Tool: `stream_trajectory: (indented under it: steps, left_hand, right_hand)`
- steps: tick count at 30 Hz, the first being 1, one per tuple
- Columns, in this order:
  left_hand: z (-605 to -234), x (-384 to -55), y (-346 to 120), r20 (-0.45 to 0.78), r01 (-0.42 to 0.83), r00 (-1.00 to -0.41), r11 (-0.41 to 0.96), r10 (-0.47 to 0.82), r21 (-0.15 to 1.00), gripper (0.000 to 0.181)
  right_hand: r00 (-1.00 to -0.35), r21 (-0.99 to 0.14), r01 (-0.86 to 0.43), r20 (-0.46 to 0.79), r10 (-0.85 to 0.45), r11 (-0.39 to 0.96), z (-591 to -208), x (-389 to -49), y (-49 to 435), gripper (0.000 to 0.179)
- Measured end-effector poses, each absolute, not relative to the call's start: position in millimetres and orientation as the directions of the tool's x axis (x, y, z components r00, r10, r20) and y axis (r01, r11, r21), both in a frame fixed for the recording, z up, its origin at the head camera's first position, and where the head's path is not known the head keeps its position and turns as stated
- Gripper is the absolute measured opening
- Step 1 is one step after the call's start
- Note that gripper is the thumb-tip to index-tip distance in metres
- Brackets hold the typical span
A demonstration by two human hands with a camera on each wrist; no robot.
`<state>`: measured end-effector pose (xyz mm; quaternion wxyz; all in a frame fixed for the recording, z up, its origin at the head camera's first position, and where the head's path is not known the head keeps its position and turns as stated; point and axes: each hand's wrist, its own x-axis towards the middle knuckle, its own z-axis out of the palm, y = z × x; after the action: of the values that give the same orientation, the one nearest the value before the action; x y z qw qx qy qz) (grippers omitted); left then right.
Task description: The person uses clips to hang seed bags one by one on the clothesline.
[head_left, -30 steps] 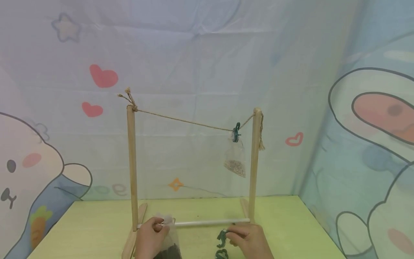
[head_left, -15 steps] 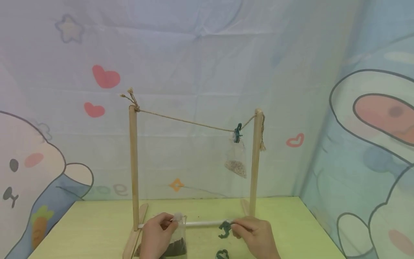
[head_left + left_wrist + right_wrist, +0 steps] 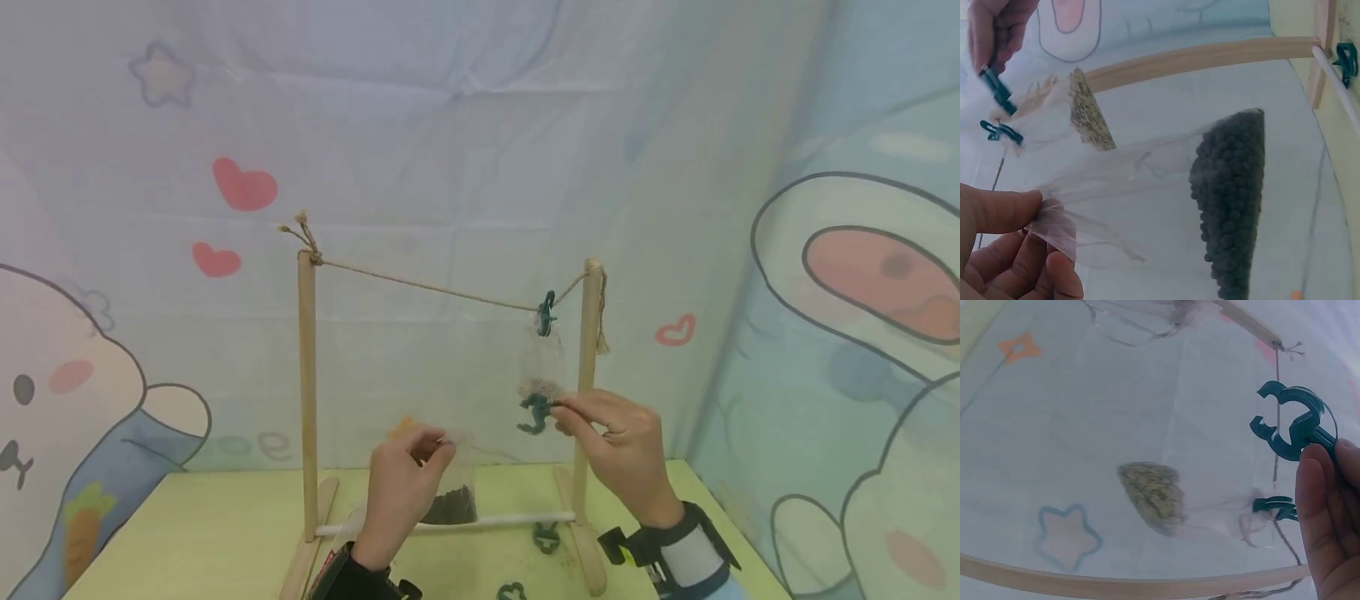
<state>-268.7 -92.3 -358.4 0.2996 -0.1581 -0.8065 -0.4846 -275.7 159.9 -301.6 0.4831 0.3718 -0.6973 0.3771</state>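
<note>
My left hand (image 3: 408, 483) pinches the gathered top of a sheer mesh bag (image 3: 1141, 169), whose bottom holds dark round beads (image 3: 1229, 187). My right hand (image 3: 618, 442) squeezes the handles of a dark green plastic clip (image 3: 1291, 422), and its jaws stand apart in the right wrist view. Another green clip (image 3: 546, 314) fastens a second mesh bag (image 3: 542, 358) to the twine (image 3: 427, 286). That hanging bag has pale, grain-like bits (image 3: 1091, 109) at its bottom. In the head view the held clip overlaps its lower end.
Two wooden posts (image 3: 307, 400) carry the twine, with a white rod (image 3: 510, 521) joining them low down. Loose green clips (image 3: 546, 537) lie on the yellow table (image 3: 225, 517) near the right foot. A printed cloth (image 3: 450, 167) hangs behind.
Both hands have risen from near the table, the left also moving rightward. The bag of dark beads is lifted to the rod's height, and the green clip is up beside the hanging bag.
</note>
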Motion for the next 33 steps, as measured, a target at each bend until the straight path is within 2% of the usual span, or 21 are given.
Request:
stream_trajectory:
  steps: [5,9,18,23,33]
  left_hand:
    - [-338.2,-281.2,-79.0,0.714,0.635,-0.700,0.444,-0.016,0.632,0.011]
    - [-320.0,-289.1,-68.8,0.727,0.657,-0.687,0.414,-0.016,0.630,0.011]
    - [-293.4,-305.7,-52.4,0.760,0.680,-0.647,0.407,-0.056,0.609,0.007]
    - [-286.2,-311.4,-46.3,0.772,0.690,-0.633,0.409,-0.059,0.597,0.009]
    - [-275.8,-322.1,-36.5,0.766,0.681,-0.636,0.400,-0.091,0.613,0.008]
  right_hand:
    - [-0.142,-0.026,-0.882,0.967,-0.212,0.471,-261.9,-284.1,156.6,0.018]
    - [-0.074,0.065,-0.865,0.964,-0.255,0.497,-235.8,-293.6,154.5,0.017]
    - [-0.075,0.151,-0.781,0.941,-0.331,0.606,-197.7,-317.4,153.6,0.010]
    - [-0.127,0.179,-0.745,0.908,-0.399,0.643,-183.7,-325.2,152.3,0.006]
    - [-0.328,0.096,-0.710,0.831,-0.448,0.698,-170.7,-333.1,150.7,0.008]
